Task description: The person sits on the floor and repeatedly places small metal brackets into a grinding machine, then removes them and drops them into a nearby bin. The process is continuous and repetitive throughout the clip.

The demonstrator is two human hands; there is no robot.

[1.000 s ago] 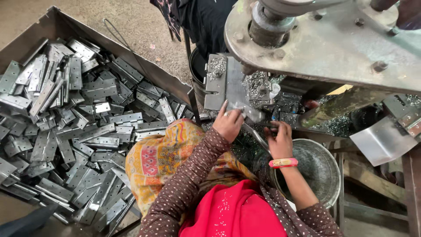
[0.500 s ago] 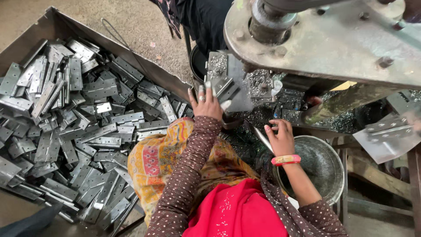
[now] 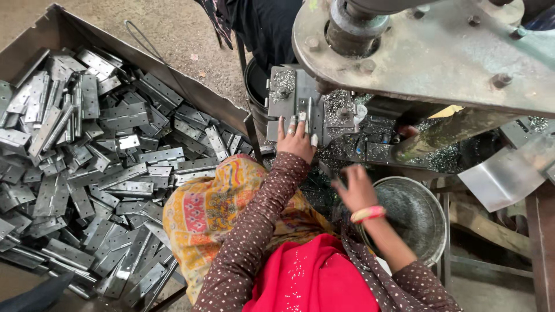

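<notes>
Left hand (image 3: 296,140) flat on plate (image 3: 292,101), fingers spread; right hand (image 3: 354,188) open, empty, at its 4 o'clock, above bowl (image 3: 419,216).

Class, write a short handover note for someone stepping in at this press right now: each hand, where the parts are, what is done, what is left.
Left hand: flat on a metal piece on the press bed, fingers spread, no closed grip.
Right hand: open and blurred, holding nothing, above the metal bowl.
Parts: a large heap of hinge plates fills the tray on the left. Metal chips lie around the die.
Done: one piece lies on the bed.
Left: the heap in the tray remains; how many are already pressed cannot be told.
</notes>
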